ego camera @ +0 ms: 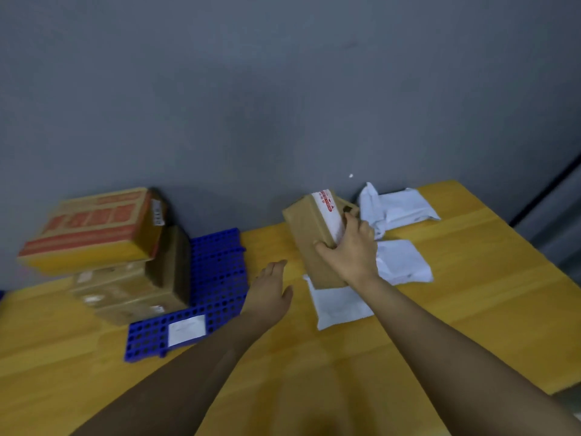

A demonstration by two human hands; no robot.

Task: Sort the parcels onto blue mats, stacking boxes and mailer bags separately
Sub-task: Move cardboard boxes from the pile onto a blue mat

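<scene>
My right hand [350, 247] grips a brown cardboard box [309, 234] with white tape and red print, tilted up off the table near the middle. My left hand [270, 287] hovers open just left of it, fingers straight, holding nothing. A blue perforated mat [217, 272] lies to the left and carries a stack of boxes: a yellow box with red print [94, 228] on top of plain brown boxes [135, 287]. Three white mailer bags lie on the table: one [396, 206] at the back, one [402, 262] behind my right wrist, one [339, 305] under the held box.
The yellow wooden table [471, 294] stands against a grey wall [283, 105]. A white label [187, 332] sits on the mat's near edge. The table's right edge runs diagonally at the far right.
</scene>
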